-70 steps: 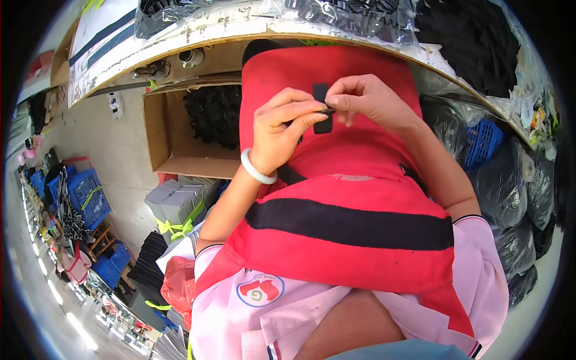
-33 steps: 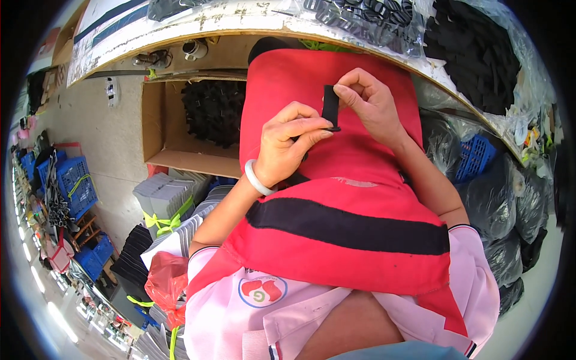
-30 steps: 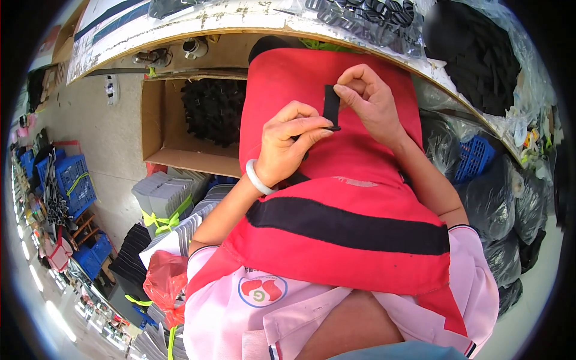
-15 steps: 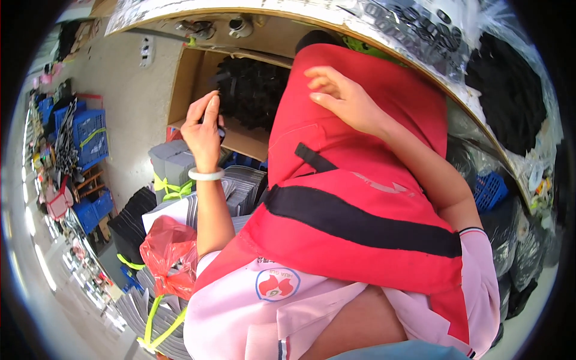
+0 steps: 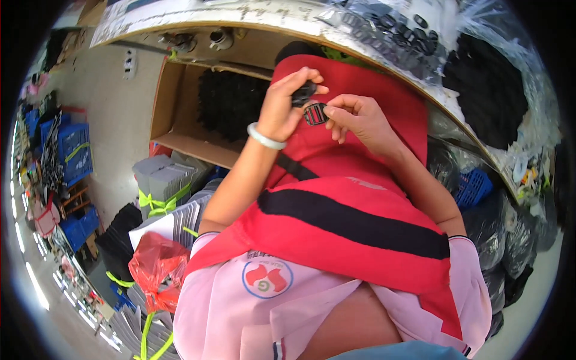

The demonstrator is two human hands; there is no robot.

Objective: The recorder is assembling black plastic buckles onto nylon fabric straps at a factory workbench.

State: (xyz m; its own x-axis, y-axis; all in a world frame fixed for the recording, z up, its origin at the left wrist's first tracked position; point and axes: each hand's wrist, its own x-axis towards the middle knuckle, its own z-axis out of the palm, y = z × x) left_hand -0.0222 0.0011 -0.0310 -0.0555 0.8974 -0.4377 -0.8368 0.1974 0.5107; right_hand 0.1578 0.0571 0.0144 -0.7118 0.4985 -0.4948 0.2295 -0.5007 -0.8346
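Above my lap, in front of the red apron (image 5: 354, 156), my two hands are close together. My left hand (image 5: 281, 108), with a pale bangle at its wrist, curls around some black plastic pieces (image 5: 304, 94), partly hidden by its fingers. A black strap buckle (image 5: 315, 114) with crossbars lies between the hands. Thumb and fingertips of my right hand (image 5: 363, 123) pinch its right edge, while its left side is close to my left fingers; whether they touch it I cannot tell.
Left of my hands stands an open cardboard box (image 5: 171, 114) filled with black pieces (image 5: 231, 102). Several black buckles (image 5: 414, 33) lie on the worktable (image 5: 240, 15) ahead. Tied grey stacks (image 5: 162, 180) and a red plastic bag (image 5: 157, 264) sit at left, a blue basket (image 5: 471, 191) at right.
My left hand has come right from beside the box to over my lap. My right hand has moved slightly lower and now pinches a buckle. The view has shifted a little.
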